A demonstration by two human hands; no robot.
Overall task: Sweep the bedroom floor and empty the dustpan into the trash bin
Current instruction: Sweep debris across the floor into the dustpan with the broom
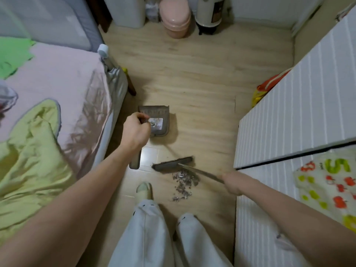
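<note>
Sweeping is partly complete. The dustpan point(157, 121) stands on the wooden floor point(202, 78) just beside the bed point(57, 89), and some scraps already lie inside it. The left hand point(135, 132) has its grip closed around the dustpan's upright handle, steadying it. A loose pile of debris point(184, 184) remains on the floor on the near side of the dustpan, apart from it and not yet collected. The broom head point(173, 165) rests on the floor between the dustpan and that pile, touching the pile's far edge. The right hand point(231, 183) has its grip closed on the broom's handle, though the image is blurred there and the fingers cannot be made out individually. The pink trash bin point(176, 20) stands against the far wall, well beyond the dustpan, with its lid down. In my judgement, two steps are outstanding: the remaining pile must be brushed into the dustpan, and the dustpan must then be carried to the trash bin and emptied. Whether other floor areas need sweeping cannot be determined from this view.
</note>
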